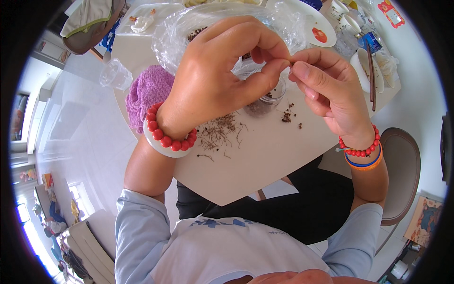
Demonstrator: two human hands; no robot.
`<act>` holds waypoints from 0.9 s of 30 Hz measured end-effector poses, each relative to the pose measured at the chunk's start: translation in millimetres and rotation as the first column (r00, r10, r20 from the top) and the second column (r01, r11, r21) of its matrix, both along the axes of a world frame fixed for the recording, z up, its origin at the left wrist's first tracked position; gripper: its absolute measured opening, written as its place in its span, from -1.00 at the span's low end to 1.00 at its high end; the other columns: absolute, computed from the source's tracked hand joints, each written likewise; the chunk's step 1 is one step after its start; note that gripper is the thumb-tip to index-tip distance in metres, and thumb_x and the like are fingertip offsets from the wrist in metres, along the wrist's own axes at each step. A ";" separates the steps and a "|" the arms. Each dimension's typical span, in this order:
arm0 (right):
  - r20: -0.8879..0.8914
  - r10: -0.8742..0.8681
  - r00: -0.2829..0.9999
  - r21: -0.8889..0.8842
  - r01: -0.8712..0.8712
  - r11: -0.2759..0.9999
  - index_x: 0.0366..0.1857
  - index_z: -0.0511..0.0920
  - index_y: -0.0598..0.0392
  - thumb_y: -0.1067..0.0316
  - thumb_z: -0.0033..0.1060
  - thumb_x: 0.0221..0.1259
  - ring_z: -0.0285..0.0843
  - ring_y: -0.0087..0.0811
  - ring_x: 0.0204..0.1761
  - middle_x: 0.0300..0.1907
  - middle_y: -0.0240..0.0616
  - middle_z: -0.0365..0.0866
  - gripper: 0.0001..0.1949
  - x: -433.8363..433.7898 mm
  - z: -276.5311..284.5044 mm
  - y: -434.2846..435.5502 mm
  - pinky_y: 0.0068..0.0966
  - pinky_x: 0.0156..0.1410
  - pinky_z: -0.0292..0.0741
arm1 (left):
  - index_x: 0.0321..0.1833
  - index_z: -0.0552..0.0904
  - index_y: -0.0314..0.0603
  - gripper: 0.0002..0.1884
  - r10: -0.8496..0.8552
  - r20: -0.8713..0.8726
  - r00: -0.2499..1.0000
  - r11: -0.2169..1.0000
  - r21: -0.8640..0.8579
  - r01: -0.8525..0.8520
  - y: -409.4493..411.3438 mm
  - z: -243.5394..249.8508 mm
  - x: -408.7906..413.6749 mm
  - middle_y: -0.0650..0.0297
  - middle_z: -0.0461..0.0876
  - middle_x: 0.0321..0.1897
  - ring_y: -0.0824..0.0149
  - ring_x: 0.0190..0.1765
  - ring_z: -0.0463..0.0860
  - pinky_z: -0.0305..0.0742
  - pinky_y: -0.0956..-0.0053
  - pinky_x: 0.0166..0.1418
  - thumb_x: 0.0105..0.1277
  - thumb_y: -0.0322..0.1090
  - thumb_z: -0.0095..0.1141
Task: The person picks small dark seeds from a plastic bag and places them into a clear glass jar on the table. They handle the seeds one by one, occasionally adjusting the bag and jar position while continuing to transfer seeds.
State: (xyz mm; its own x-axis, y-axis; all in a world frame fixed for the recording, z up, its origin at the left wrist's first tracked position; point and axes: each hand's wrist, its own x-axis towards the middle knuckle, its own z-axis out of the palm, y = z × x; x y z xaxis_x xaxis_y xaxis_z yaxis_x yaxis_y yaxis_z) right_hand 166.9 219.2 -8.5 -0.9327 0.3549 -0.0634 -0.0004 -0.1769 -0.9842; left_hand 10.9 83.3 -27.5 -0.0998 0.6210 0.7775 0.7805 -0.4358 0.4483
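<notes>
My left hand (227, 64) and my right hand (326, 81) meet fingertip to fingertip over the table, pinching a tiny dark piece whose kind I cannot tell. Beneath them stands a clear jar (264, 103) partly filled with small dark dried bits. A heap of thin dried stems (218, 133) lies on the tabletop below my left hand. Several dark dried husks or berries (286, 116) lie to the right of the jar. Behind my left hand spreads a clear plastic bag (170, 39) with more dark dried pieces (195, 33) in it, partly hidden.
A purple cloth (149, 88) and a clear plastic cup (116, 74) lie at the table's left edge. A clear tray (124, 28) and a white plate (328, 26) are at the back. Bowls (360, 65) with brown chopsticks (371, 76) stand right. A chair (400, 170) is beside my right arm.
</notes>
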 end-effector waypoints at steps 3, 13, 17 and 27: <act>-0.018 0.006 1.000 0.014 -0.006 1.000 -0.12 0.61 0.26 0.35 0.26 0.28 0.18 -0.80 -0.68 -0.41 -0.38 0.60 -0.79 0.4 0.2 0.3 -0.77 -0.64 0.00 | -0.30 0.62 -0.36 -0.87 -0.011 0.003 1.000 1.000 0.009 0.011 0.4 -0.3 -0.5 0.21 0.62 -0.34 0.38 -0.31 0.57 0.48 0.55 -0.18 0.11 -0.56 0.28; -0.088 -0.077 0.993 0.180 0.091 0.979 -0.15 0.61 0.27 0.37 0.29 0.24 0.24 -0.79 -0.65 -0.43 -0.38 0.60 -0.79 0.0 -1.9 -4.5 -0.76 -0.63 0.07 | -0.29 0.62 -0.34 -0.84 -0.040 -0.024 0.999 0.997 0.061 0.042 1.0 -0.3 -1.7 0.18 0.63 -0.34 0.37 -0.31 0.57 0.49 0.54 -0.18 0.06 -0.60 0.28; -0.127 -0.089 0.988 0.247 0.118 0.962 -0.16 0.61 0.27 0.38 0.28 0.25 0.26 -0.80 -0.64 -0.45 -0.39 0.60 -0.81 1.1 -1.4 -7.1 -0.78 -0.62 0.10 | -0.29 0.61 -0.34 -0.85 -0.052 -0.014 0.999 0.998 0.045 0.053 1.0 -0.5 -2.0 0.18 0.63 -0.34 0.36 -0.32 0.57 0.49 0.53 -0.19 0.07 -0.59 0.27; -0.106 -0.031 0.994 0.062 0.037 0.997 -0.14 0.62 0.25 0.37 0.22 0.29 0.22 -0.79 -0.67 -0.36 -0.29 0.62 -0.81 2.3 -0.1 -1.9 -0.77 -0.63 0.05 | -0.23 0.58 -0.42 -0.90 -0.095 0.248 0.964 0.990 -0.078 0.118 -1.5 -3.2 1.8 0.23 0.61 -0.29 0.41 -0.20 0.56 0.45 0.54 -0.03 0.22 -0.57 0.19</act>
State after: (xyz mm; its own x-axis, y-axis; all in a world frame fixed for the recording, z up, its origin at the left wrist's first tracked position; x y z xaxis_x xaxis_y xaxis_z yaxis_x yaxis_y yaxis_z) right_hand 169.1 217.3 -8.5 -0.9203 0.3868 0.0578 -0.1091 -0.1120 -0.9877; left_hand 12.7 81.8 -30.7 -0.2083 0.7054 0.6775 0.5940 -0.4591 0.6606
